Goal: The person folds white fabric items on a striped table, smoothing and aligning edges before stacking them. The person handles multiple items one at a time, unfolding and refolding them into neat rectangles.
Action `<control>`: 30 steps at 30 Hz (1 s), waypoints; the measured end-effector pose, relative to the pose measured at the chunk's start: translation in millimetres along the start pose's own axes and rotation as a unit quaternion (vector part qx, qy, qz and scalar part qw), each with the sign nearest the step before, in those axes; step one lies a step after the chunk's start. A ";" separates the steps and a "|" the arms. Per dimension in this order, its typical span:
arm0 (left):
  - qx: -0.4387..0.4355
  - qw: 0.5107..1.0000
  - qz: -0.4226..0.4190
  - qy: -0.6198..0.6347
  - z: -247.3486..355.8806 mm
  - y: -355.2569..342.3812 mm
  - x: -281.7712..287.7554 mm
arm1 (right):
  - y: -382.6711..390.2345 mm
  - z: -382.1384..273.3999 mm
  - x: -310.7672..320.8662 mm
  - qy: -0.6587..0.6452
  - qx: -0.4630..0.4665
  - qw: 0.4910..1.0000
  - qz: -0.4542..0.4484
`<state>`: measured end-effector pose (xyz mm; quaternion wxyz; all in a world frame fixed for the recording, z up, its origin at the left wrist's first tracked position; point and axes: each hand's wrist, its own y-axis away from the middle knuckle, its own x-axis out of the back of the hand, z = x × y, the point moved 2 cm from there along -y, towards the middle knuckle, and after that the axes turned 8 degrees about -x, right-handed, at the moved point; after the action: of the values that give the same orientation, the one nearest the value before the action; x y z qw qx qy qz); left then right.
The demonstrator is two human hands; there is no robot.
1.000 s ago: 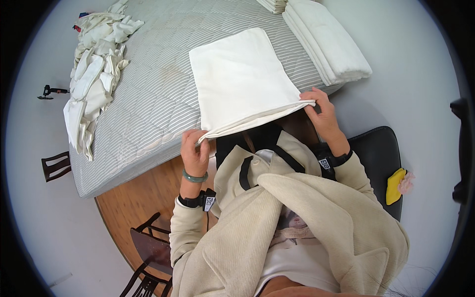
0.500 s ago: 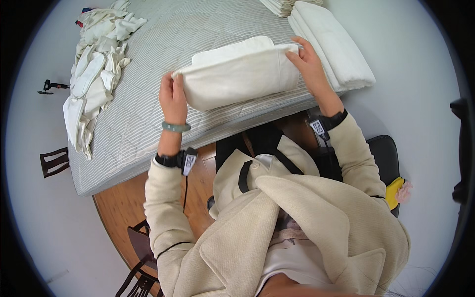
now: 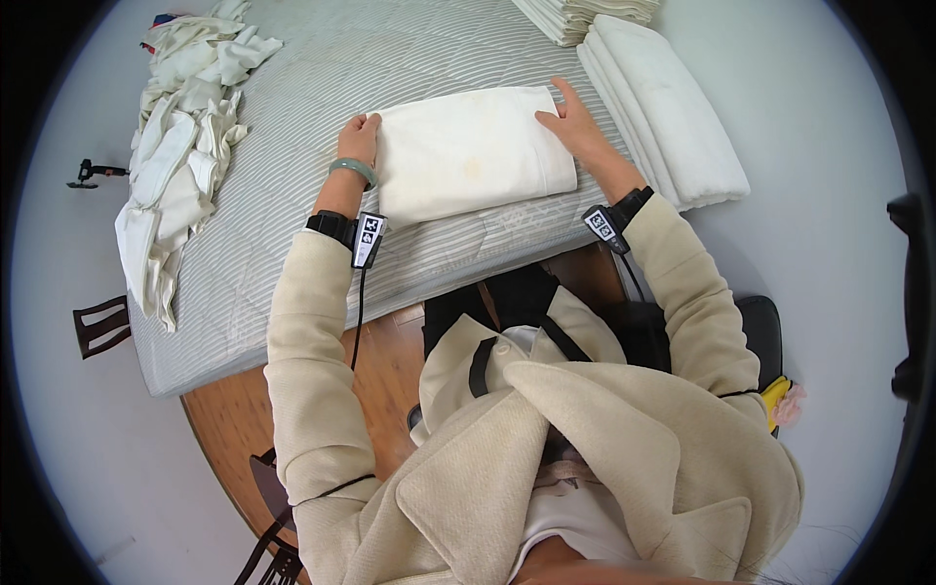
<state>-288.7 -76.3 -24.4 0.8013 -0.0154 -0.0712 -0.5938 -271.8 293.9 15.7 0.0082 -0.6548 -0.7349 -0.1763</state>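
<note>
A white cloth (image 3: 473, 146), folded into a wide rectangle and faintly stained near its middle, lies on the striped mattress (image 3: 258, 283). My left hand (image 3: 357, 141) pinches its upper left corner, with a green bangle and a black strapped device on that arm. At the upper right corner is my right hand (image 3: 575, 127), index finger and thumb apart, touching the cloth's edge; a similar device is on that wrist. A thick folded white textile (image 3: 663, 112) lies just to the right.
Crumpled white fabrics (image 3: 171, 166) run along the mattress's left side; a white stack (image 3: 585, 15) sits at the top right. Dark wooden chairs (image 3: 97, 327) stand at the left and lower left. A black seat (image 3: 756, 327) with yellow and pink items (image 3: 780, 400) is at the right.
The cloth, flat a second ago, has been folded over into a shorter rectangle. Both hands moved up the mattress with it, and the right hand's fingers have loosened from their grip.
</note>
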 end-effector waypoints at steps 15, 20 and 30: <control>0.101 0.987 -0.097 0.075 21.2 94.7 26.2 | 15.1 6.4 4.9 0.015 -0.007 0.999 -0.041; 0.089 0.983 -0.162 -0.005 29.2 153.5 42.6 | 61.6 18.3 14.0 0.047 -0.017 0.997 -0.061; -0.119 0.992 -0.042 0.024 6.8 164.9 15.7 | 64.6 18.1 -4.8 0.096 0.166 0.980 0.059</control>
<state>-127.6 -41.9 -5.7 0.7697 -0.0936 0.0191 -0.6313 -204.7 299.4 13.6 0.1978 -0.6661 -0.7102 -0.1131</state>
